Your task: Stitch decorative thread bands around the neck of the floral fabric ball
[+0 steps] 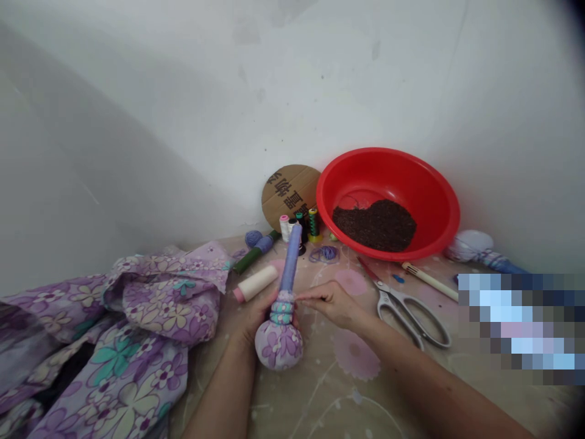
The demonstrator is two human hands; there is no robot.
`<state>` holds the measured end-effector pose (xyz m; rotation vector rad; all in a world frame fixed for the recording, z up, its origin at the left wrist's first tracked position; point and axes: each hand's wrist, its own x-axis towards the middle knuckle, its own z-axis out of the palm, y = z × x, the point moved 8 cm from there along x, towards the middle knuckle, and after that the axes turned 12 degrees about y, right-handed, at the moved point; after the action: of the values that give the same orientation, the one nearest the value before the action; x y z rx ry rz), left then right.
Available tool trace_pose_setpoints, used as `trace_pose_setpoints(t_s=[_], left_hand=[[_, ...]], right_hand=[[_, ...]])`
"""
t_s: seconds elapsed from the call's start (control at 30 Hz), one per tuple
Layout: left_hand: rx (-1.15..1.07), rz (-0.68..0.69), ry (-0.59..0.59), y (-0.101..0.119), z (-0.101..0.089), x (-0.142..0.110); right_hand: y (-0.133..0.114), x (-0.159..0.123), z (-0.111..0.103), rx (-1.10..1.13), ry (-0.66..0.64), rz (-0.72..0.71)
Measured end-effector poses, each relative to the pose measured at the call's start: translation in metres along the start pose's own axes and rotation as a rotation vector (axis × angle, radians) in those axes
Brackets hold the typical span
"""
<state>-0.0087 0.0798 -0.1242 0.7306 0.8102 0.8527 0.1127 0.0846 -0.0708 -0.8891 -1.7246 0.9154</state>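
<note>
My left hand [260, 318] grips a round stuffed pouch of purple floral fabric [278, 345] from the left, just below its neck. A band of turquoise-patterned wrapping [282, 310] binds that neck, and a long blue fabric tube [287, 259] rises from it. My right hand [331, 303] comes in from the right, with its thumb and fingers pinched at the wrapped neck. Any thread between those fingers is too fine to see. A cream thread spool [256, 283] lies just left of the tube.
A red basin [388, 178] holds a dark brown granular filling. Steel scissors [402, 311] lie right of my right hand. Several thread spools [297, 227] stand before a round cardboard piece [290, 195]. Purple floral cloth [150, 305] is heaped at left, and a blurred patch covers the right.
</note>
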Motion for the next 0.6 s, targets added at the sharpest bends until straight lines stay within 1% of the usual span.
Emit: trace_pose_setpoints(t_s=[0.07,0.2,0.27,0.5,0.6], left_hand=[[0.013,0.007,-0.001,-0.0001,0.0005,0.0008],[0.024,-0.007,0.050,-0.0013,-0.0016,0.0016],[0.027,-0.010,0.052,-0.0015,-0.0024,0.0013],[0.018,-0.049,-0.098,-0.0067,-0.0002,0.0032],[0.048,-0.051,-0.139,-0.0056,0.0037,0.0005]], right_hand=[[0.0019,0.0001,0.0005,0.023,-0.008,0.011],[0.0031,0.0005,0.0036,0.084,-0.006,0.022],[0.0038,0.0009,0.0056,0.116,0.004,0.031],[0.0069,0.0023,0.0078,0.139,0.027,0.060],[0.0054,0.0019,0.0073,0.157,0.028,0.068]])
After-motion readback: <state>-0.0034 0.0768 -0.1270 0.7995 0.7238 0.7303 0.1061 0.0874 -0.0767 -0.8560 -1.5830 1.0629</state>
